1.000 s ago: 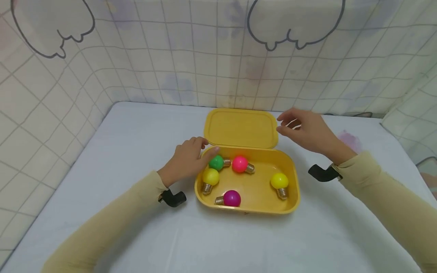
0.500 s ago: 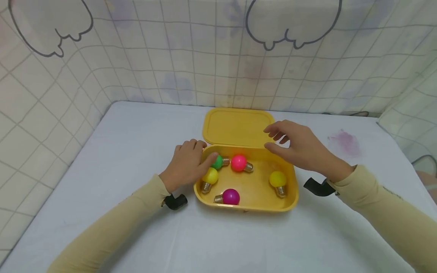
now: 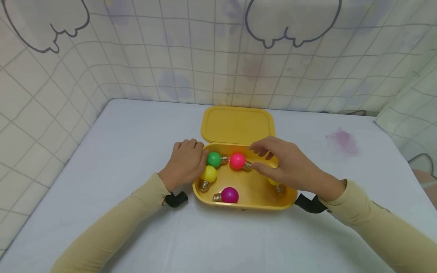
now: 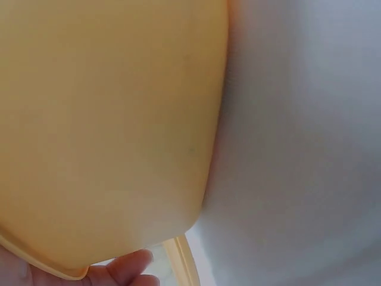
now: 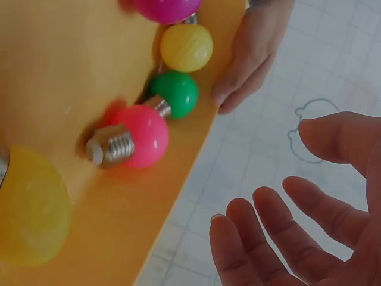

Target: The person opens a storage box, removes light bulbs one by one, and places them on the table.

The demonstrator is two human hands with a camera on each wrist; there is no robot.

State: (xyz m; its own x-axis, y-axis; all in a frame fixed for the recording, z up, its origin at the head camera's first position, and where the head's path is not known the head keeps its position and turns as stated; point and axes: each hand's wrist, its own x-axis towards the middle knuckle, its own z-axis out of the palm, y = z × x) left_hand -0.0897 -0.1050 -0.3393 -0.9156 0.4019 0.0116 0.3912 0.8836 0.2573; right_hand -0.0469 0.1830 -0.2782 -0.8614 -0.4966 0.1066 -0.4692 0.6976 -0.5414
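A yellow plastic box (image 3: 252, 203) holds several coloured light bulbs with screw bases. My left hand (image 3: 186, 163) grips its back left corner, the thumb lying along the rim near a green bulb (image 3: 214, 159) and a yellow bulb (image 3: 208, 174). Over the right part of the box hovers my right hand (image 3: 290, 165), fingers loosely bent and nothing between them. Partly hidden below that hand is the other yellow bulb (image 5: 30, 208). Left of the right fingertips lies a pink bulb (image 3: 237, 161); a magenta bulb (image 3: 230, 195) rests by the front wall.
The yellow lid (image 3: 237, 124) lies flat on the white tabletop (image 3: 143, 129) just behind the box. A cloth with a grid pattern (image 3: 170, 57) hangs behind and beside the table. A purple stain (image 3: 342, 141) marks the table at right.
My right hand has come from beside the lid down and left to above the box. The left hand stays at the corner, its thumb drawn back from over the green bulb.
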